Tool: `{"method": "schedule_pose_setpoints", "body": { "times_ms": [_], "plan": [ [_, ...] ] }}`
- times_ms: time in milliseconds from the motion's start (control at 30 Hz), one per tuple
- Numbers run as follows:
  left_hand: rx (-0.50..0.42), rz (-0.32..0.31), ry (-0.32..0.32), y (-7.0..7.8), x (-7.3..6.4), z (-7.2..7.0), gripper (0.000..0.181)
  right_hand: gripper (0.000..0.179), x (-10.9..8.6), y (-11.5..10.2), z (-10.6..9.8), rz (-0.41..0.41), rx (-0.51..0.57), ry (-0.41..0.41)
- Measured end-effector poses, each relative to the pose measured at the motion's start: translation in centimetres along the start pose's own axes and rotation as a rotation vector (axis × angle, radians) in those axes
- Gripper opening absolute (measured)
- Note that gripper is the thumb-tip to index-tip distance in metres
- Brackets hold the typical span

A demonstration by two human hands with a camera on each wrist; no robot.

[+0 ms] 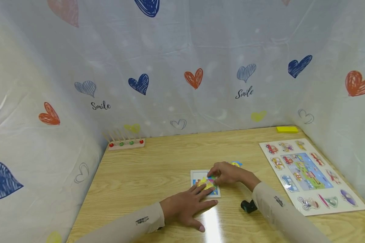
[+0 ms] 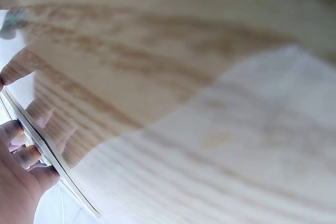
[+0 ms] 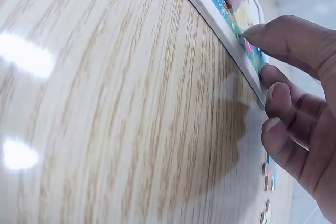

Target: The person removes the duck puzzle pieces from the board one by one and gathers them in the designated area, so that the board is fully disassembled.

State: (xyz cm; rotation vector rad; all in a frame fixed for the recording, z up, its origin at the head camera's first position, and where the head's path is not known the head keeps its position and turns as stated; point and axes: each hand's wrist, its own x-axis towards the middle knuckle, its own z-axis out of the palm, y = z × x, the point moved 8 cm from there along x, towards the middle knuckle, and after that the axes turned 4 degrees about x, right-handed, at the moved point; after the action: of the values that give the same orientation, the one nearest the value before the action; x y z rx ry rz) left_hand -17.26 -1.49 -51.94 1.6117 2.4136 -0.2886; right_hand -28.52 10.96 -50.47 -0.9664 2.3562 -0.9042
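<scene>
A small jigsaw puzzle in a white-framed tray (image 1: 218, 194) lies on the table, its lower part filled with colourful pieces and its upper part showing bare white. My left hand (image 1: 190, 206) reaches in from the lower left, fingers spread and fairly straight, fingertips resting on the puzzle's pieces. At the tray's right side, my right hand (image 1: 226, 172) pinches a pink-and-green puzzle piece (image 3: 250, 49) between thumb and finger, low over the picture. Its other fingers bend loosely beside the frame. Just behind that hand lies a loose blue-and-yellow puzzle piece (image 1: 236, 163), partly hidden.
To the right lies a large vehicle peg puzzle board (image 1: 295, 199). A yellow block (image 1: 287, 129) sits at the back right edge. A wooden peg stand with red and green beads (image 1: 127, 145) stands back left. A small black object (image 1: 247, 206) is by the right sleeve. Heart-patterned curtains surround the table.
</scene>
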Motion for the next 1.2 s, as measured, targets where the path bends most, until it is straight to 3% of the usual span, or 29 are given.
{"method": "schedule_pose_setpoints", "body": {
  "times_ms": [267,1200],
  "plan": [
    [-0.001,0.008,0.015,0.2,-0.14,0.37,0.09,0.028,0.19,-0.14,0.38,0.025,0.037,-0.007],
    [0.004,0.008,0.027,-0.17,0.1,0.4,0.091,0.014,0.43,-0.56,-0.27,-0.015,-0.051,0.069]
  ]
}}
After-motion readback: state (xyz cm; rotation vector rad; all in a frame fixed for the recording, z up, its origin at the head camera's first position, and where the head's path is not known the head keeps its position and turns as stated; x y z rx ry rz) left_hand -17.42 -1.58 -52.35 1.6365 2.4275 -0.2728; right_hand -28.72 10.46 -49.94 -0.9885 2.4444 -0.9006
